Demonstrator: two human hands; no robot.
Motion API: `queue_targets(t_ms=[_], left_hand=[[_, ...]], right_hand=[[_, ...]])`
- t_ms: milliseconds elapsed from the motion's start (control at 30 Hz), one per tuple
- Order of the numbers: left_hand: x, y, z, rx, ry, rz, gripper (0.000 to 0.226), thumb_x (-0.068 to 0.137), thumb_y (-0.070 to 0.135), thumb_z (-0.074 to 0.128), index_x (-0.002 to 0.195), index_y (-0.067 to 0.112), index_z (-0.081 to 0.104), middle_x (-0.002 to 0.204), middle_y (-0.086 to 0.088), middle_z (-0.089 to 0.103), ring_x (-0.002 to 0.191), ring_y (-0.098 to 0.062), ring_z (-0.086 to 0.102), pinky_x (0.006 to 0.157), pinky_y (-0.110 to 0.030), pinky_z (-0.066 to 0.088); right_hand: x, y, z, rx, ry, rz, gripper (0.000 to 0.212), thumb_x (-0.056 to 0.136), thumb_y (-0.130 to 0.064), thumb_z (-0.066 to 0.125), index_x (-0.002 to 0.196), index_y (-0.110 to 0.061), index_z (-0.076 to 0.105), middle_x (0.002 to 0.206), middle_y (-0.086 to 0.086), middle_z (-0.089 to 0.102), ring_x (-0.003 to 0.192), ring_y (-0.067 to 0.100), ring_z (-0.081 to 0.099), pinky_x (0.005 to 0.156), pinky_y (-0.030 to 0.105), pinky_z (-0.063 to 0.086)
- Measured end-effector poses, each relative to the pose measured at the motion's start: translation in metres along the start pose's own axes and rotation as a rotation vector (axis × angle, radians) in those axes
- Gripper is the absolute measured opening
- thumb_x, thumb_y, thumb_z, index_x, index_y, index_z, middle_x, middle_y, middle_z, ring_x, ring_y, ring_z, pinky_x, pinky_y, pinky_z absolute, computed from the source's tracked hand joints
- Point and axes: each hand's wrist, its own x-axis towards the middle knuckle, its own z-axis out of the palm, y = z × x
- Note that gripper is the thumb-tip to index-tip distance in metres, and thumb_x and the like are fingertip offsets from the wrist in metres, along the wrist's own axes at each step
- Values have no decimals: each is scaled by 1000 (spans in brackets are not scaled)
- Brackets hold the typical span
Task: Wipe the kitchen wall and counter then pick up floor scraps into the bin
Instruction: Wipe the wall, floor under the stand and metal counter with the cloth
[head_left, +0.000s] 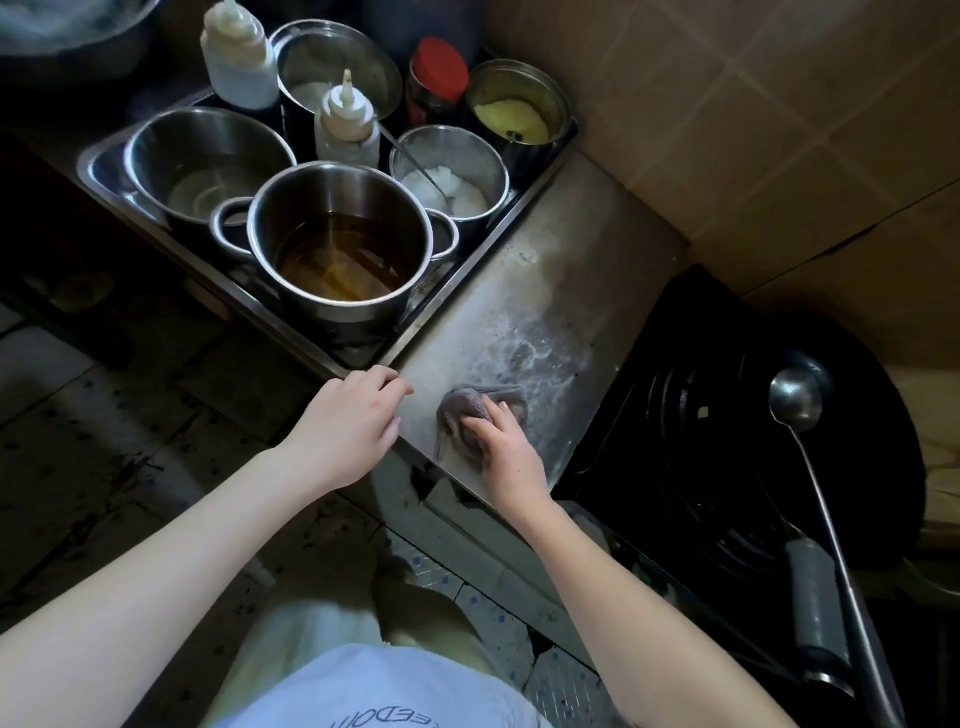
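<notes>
Right hand (511, 457), lower centre of the frame: fingers bent over and bearing down on a bunched grey cloth (467, 410), which lies on the steel counter (566, 270) near its front edge. Cloth: soft, limp, light and probably damp (a wet, soapy smear shows on the steel just above it). It should drag rather than slide, and is best held by the bunched middle under the palm, with loose corners tucked in. Left hand (345, 426), just left of the cloth: holds nothing, fingers loosely curled, fingertips at the counter's corner beside the tray (98, 161). Tray, upper left: steel pot of amber liquid (337, 254), further steel bowls and canisters, two white squeeze bottles (345, 124), and a red-lidded jar (439, 78). Right of the frame: black burner (727, 415) and a steel ladle (795, 397). Upper right: tan tiled wall (779, 104). Left and bottom: speckled floor (78, 415), with scraps too dim to pick out. Writing: upside-down letters on the person's pale shirt (374, 719), of which "EEDO" can be read; nothing is legible on the bottles or jar.
</notes>
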Motion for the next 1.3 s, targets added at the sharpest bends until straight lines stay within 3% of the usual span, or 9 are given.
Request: queue_targets(t_ms=[233,400,567,1000,1100,1300], left_hand=[[11,7,-1,18,-30,55,38,93,24,51,130,18,51,132,-4,50,114,-22,53,89,-34,44],[17,17,-5,42,-56,97,38,93,25,49,131,19,48,133,-3,49,113,-22,52,89,-33,45],[22,33,-7,96,-118,126,37,95,26,46,131,19,46,135,-3,47,114,-24,51,89,-36,45],[29,96,3,174,-230,337,30,94,19,44,124,14,46,127,-8,48,111,-28,50,92,-38,42],[34,108,6,238,-224,454,31,95,24,44,125,16,45,128,-8,47,111,-27,50,91,-38,43],[54,119,9,416,-211,705,42,96,28,42,135,16,37,132,-7,45,114,-28,49,91,-36,42]], right_hand=[[-28,29,-10,-15,25,101,64,82,13,50,135,-22,49,156,0,23,146,20,15,105,37,41],[-34,24,-10,-21,69,114,64,82,14,51,138,-19,47,156,9,23,144,28,21,115,44,27],[-46,23,-12,-81,153,68,64,84,12,53,139,-17,43,154,12,27,142,29,25,118,42,18],[-115,46,-21,-116,280,228,68,86,9,53,143,-24,37,153,3,30,143,21,23,116,36,12],[-132,50,-21,-120,333,337,65,88,5,53,143,-25,37,152,2,33,142,20,25,116,38,12],[-180,49,-22,-65,468,731,54,96,-5,43,144,-29,33,154,-3,28,144,15,19,118,38,6]])
